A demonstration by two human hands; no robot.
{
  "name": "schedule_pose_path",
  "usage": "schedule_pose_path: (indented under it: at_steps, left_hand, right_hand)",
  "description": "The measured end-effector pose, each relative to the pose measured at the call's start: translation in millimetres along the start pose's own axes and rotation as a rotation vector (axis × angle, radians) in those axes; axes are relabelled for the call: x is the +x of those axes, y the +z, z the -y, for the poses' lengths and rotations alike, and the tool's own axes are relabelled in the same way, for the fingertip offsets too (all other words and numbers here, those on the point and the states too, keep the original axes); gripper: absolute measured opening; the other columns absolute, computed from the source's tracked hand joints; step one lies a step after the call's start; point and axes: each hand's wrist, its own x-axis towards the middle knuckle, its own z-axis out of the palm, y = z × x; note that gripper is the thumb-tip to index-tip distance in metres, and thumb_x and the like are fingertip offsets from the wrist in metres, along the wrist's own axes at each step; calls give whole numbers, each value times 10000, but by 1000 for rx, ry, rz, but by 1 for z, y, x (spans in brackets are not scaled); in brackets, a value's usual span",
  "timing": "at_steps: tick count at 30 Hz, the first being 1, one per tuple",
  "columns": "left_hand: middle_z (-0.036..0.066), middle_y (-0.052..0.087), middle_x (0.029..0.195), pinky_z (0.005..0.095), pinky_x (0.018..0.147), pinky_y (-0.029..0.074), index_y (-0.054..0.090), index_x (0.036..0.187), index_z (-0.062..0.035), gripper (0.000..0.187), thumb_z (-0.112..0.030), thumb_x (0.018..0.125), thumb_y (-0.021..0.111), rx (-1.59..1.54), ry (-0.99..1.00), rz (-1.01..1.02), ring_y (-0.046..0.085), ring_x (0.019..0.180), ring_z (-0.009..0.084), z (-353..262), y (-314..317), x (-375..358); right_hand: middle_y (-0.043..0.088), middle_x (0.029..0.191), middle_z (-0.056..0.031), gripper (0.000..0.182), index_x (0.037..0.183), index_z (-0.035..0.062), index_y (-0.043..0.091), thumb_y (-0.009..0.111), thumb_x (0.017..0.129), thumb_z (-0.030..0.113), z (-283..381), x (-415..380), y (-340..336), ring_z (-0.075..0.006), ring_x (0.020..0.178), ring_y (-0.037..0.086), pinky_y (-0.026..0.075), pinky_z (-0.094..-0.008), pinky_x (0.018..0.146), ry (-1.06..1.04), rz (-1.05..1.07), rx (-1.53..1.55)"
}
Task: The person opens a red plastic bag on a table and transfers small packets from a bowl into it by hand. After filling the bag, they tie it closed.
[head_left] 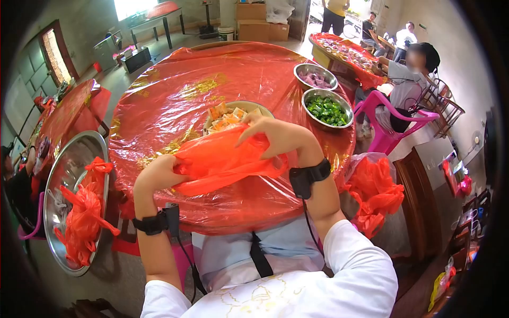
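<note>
A thin red plastic bag (222, 159) is spread between my two hands, just above the table's near half. My left hand (161, 172) grips the bag's left side, its fingertips hidden in the plastic. My right hand (273, 135) is at the bag's upper right, with thumb and fingers apart and the plastic lying against the palm. Directly behind the bag stands a bowl (269, 110) filled with small orange-and-white packets (227, 115). The fingers of my right hand reach near its rim.
Metal bowls of chopped green peppers (326, 110) and pinkish pieces (316, 79) stand at the right of the red-covered round table (175, 79). A large metal basin (53, 212) with red bags leans left. More red bags (374, 191) hang right. A person sits beyond a pink chair (382, 127).
</note>
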Motion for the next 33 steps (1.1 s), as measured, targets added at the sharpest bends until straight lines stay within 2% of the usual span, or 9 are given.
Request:
schedule_pose_path:
  at_steps: [2, 5, 9, 11, 14, 17, 25, 29, 33]
  left_hand:
    - [174, 619, 969, 356, 795, 485, 662, 995, -4, 452, -198, 600, 765, 47, 235, -86, 598, 866, 336, 14, 4, -2]
    - [153, 641, 961, 328, 823, 476, 664, 1039, -29, 482, -176, 593, 772, 34, 479, -63, 606, 889, 285, 20, 22, 13]
    - [148, 652, 998, 317, 813, 478, 657, 1045, -35, 499, -185, 585, 781, -7, 138, 502, 614, 910, 232, 1, 34, 30]
    - [144, 655, 1016, 308, 821, 478, 650, 1072, -63, 539, -205, 573, 792, -54, 282, 428, 616, 939, 217, 20, 50, 39]
    - [147, 657, 1011, 310, 829, 477, 642, 1098, -85, 573, -223, 565, 800, -149, 222, 282, 619, 942, 217, 30, 54, 42]
    - [153, 642, 1049, 316, 833, 476, 653, 1072, -81, 558, -231, 559, 809, -186, 206, 272, 611, 962, 230, 45, 58, 50]
    - [158, 546, 1229, 344, 876, 458, 704, 917, -61, 476, -272, 518, 854, 24, 225, 138, 537, 1073, 291, 38, 50, 44]
    - [126, 530, 1245, 355, 945, 401, 685, 648, -25, 364, -314, 522, 866, -112, 651, -248, 465, 1119, 282, 35, 50, 47]
    - [128, 542, 1232, 358, 944, 396, 630, 571, 15, 398, -335, 587, 819, -180, 491, -155, 469, 1118, 280, 38, 52, 47]
  right_hand:
    - [516, 1081, -176, 349, 925, 87, 645, 577, 593, 4, 6, 7, 0, -293, 1107, 449, 409, -360, 926, -246, -535, -13]
    - [521, 1112, -123, 291, 864, 69, 640, 576, 587, 7, 19, 12, 12, -289, 1095, 464, 411, -367, 914, -288, -570, -112]
    - [616, 976, -147, 190, 849, 39, 642, 575, 671, 31, 31, 24, 42, -315, 933, 579, 463, -365, 828, -368, 133, 135]
    - [642, 924, -87, 309, 955, 98, 684, 575, 677, 13, 41, 24, 54, -238, 887, 597, 463, -307, 800, 55, 574, -217]
    - [655, 1038, -27, 337, 1039, 80, 662, 570, 720, 21, -11, 19, 92, -186, 931, 593, 463, -277, 795, 30, 53, 288]
    - [664, 908, -164, 336, 899, 26, 700, 511, 832, 296, -7, 38, 79, -319, 871, 620, 472, -397, 793, 393, 474, -272]
    - [666, 904, -129, 253, 926, 62, 684, 661, 753, 245, 7, 47, 91, -259, 831, 628, 475, -366, 723, 81, 1003, -195]
    - [675, 936, -100, 305, 986, 52, 671, 711, 708, 171, 0, 43, 75, -209, 789, 627, 482, -300, 690, -73, 801, -197]
    - [673, 818, -108, 243, 853, 49, 689, 715, 705, 241, -11, 30, 53, -258, 766, 628, 491, -349, 675, -95, 499, 29]
